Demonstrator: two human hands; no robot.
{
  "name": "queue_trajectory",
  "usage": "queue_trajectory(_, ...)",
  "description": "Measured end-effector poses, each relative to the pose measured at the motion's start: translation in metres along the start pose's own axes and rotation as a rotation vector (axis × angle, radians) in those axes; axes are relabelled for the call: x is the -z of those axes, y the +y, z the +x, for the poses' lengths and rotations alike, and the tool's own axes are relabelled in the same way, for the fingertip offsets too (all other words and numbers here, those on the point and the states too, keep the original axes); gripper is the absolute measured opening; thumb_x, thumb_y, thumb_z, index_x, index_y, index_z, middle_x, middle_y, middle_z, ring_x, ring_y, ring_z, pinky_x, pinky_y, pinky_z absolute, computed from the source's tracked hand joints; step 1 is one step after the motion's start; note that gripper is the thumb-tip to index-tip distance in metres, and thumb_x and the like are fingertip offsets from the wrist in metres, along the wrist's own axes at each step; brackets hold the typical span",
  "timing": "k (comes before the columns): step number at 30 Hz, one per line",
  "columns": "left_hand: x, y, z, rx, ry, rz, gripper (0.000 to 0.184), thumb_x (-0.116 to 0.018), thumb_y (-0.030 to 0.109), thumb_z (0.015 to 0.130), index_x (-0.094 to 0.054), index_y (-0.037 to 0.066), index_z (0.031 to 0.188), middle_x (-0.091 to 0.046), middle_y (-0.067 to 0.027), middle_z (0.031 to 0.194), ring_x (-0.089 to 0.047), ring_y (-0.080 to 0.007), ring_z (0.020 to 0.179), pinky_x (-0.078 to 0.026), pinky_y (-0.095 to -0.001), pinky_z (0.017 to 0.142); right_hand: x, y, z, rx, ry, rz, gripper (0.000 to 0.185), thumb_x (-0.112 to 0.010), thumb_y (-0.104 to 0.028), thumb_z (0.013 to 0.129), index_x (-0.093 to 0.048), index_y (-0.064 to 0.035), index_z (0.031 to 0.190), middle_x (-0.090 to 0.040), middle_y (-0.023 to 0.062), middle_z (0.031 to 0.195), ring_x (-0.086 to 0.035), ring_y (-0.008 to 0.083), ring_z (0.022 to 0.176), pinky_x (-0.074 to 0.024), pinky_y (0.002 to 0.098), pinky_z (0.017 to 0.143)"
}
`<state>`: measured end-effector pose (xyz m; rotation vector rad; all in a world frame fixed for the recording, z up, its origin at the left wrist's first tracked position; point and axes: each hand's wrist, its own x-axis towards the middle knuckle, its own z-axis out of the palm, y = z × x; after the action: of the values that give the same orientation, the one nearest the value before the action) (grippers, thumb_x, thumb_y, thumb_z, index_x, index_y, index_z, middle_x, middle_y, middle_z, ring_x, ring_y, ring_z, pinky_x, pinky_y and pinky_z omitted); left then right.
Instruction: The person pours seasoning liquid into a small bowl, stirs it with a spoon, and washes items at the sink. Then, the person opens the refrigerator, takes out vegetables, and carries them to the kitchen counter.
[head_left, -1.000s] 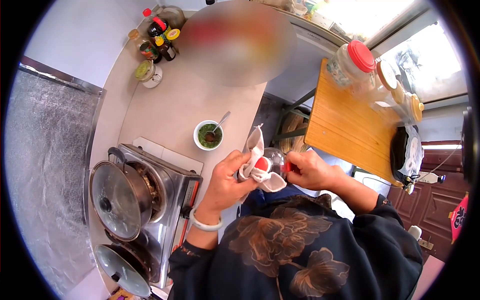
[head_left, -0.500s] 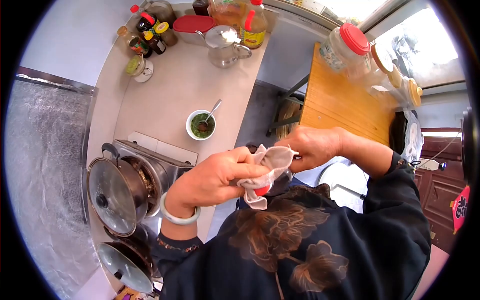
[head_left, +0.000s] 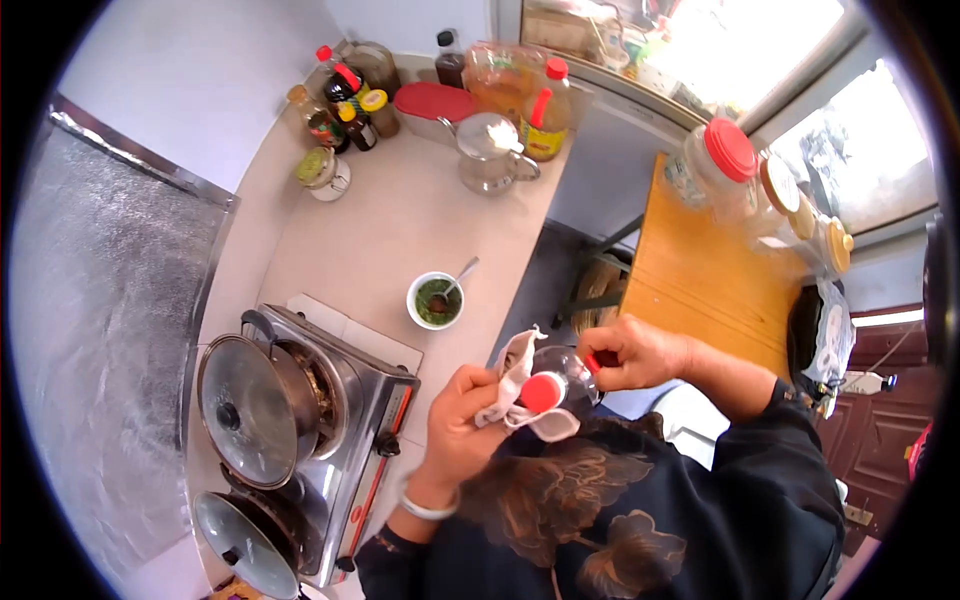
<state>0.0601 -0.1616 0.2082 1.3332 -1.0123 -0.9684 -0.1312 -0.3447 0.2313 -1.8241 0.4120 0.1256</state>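
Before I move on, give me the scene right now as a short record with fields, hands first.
left hand: holding a pale cloth against a clear container
right hand: fingers closed at a small red piece beside the container
container top: red cap, on
bowl: white, on the counter, green contents, spoon in it
stove: left of the hands, pot on it, glass lid on

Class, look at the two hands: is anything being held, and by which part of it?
The left hand grips a pale cloth by its bunched side, beside the container's red cap; the right hand holds the clear container by a red part away from that cap.
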Motion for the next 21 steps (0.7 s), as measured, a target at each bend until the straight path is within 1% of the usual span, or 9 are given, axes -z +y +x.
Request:
queue_trajectory(2, -0.003, 0.003, -0.008, -0.059, 0.031, 0.139, 0.029, -0.075, -0.003, 0.065, -0.067, 0.0, 0.092, -0.055, -0.0064, 0.085, -0.055, -0.0165, 0.074, -0.044, -0.0245, 0.065, -0.001, 0.005, 0.002, -0.023, 0.104, -0.044, 0.012, -0.061, -0.008, 0.075, -0.056, -0.0026, 0.085, -0.052, 0.0076, 0.061, -0.051, 0.0162, 0.055, -0.0427, 0.0306, 0.053)
queue_trajectory(3, -0.002, 0.004, -0.011, -0.087, 0.046, 0.209, 0.027, -0.075, 0.0, 0.066, -0.067, 0.001, 0.092, -0.055, -0.0071, 0.085, -0.056, -0.0179, 0.073, -0.044, -0.0253, 0.064, -0.001, 0.005, 0.004, -0.064, 0.172, 0.017, 0.01, -0.06, -0.006, 0.076, -0.056, -0.0025, 0.085, -0.049, 0.0026, 0.061, -0.047, 0.0097, 0.056, -0.0399, 0.027, 0.051)
queue_trajectory(6, 0.011, 0.007, -0.02, -0.091, 0.041, 0.242, 0.026, -0.077, 0.004, 0.066, -0.067, 0.0, 0.09, -0.055, -0.0078, 0.083, -0.055, -0.0181, 0.07, -0.045, -0.0264, 0.062, 0.009, 0.006, 0.018, -0.04, 0.357, 0.212, 0.007, -0.059, -0.004, 0.079, -0.055, -0.003, 0.084, -0.049, -0.0019, 0.063, -0.044, 0.0045, 0.059, -0.0372, 0.0233, 0.05)
queue_trajectory(9, 0.025, 0.006, -0.035, 0.06, 0.21, 0.125, 0.025, -0.074, -0.006, 0.062, -0.066, -0.004, 0.086, -0.053, -0.0037, 0.085, -0.051, -0.0114, 0.072, -0.04, -0.0214, 0.064, 0.033, -0.001, 0.044, 0.062, 0.49, 0.328, 0.005, -0.058, -0.005, 0.084, -0.054, -0.0024, 0.083, -0.053, -0.0033, 0.071, -0.047, 0.0026, 0.064, -0.0403, 0.0202, 0.056)
queue_trajectory(12, 0.041, -0.006, -0.061, 0.26, 0.414, 0.021, 0.022, -0.069, -0.002, 0.068, -0.06, -0.005, 0.087, -0.053, -0.0035, 0.085, -0.049, -0.0105, 0.072, -0.041, -0.0232, 0.063, 0.069, -0.026, 0.082, 0.2, 0.528, 0.372, 0.009, -0.058, -0.009, 0.088, -0.053, -0.0018, 0.084, -0.056, -0.0028, 0.075, -0.052, 0.0042, 0.072, -0.0457, 0.0221, 0.066)
queue_trajectory(14, 0.045, -0.034, -0.088, 0.334, 0.604, -0.128, 0.02, -0.067, 0.0, 0.071, -0.057, -0.003, 0.087, -0.054, -0.0036, 0.08, -0.051, -0.0119, 0.072, -0.043, -0.0245, 0.063, 0.095, -0.057, 0.111, 0.203, 0.585, 0.34, 0.01, -0.058, -0.01, 0.088, -0.053, -0.0024, 0.084, -0.052, -0.0035, 0.072, -0.049, 0.0039, 0.07, -0.0434, 0.0221, 0.063)
queue_trajectory(16, 0.046, -0.018, -0.109, 0.532, 0.575, -0.204, 0.055, -0.065, 0.022, 0.081, -0.048, -0.003, 0.128, -0.064, -0.0116, 0.11, -0.06, -0.0145, 0.093, -0.046, -0.021, 0.076, 0.129, -0.054, 0.157, 0.26, 0.662, 0.238, 0.015, -0.058, -0.016, 0.088, -0.054, -0.0029, 0.083, -0.049, -0.0035, 0.068, -0.043, 0.0034, 0.062, -0.0347, 0.0221, 0.053)
queue_trajectory(18, 0.038, -0.007, -0.119, 0.634, 0.706, -0.201, 0.043, -0.06, 0.017, 0.083, -0.054, -0.005, 0.119, -0.065, -0.0098, 0.095, -0.061, -0.0153, 0.08, -0.047, -0.0227, 0.067, 0.153, -0.074, 0.198, 0.311, 0.655, 0.291, 0.017, -0.058, -0.018, 0.088, -0.055, -0.0017, 0.084, -0.051, -0.0018, 0.067, -0.045, 0.0048, 0.062, -0.0364, 0.0227, 0.053)
queue_trajectory(21, 0.027, -0.006, -0.139, 0.777, 0.883, -0.224, 0.04, -0.065, 0.02, 0.082, -0.057, -0.004, 0.112, -0.062, -0.0061, 0.078, -0.049, -0.0123, 0.059, -0.039, -0.0259, 0.05, 0.177, -0.1, 0.258, 0.29, 0.722, 0.243, 0.021, -0.058, -0.02, 0.088, -0.056, 0.0004, 0.087, -0.057, 0.0033, 0.07, -0.049, 0.0073, 0.064, -0.0403, 0.0248, 0.055)
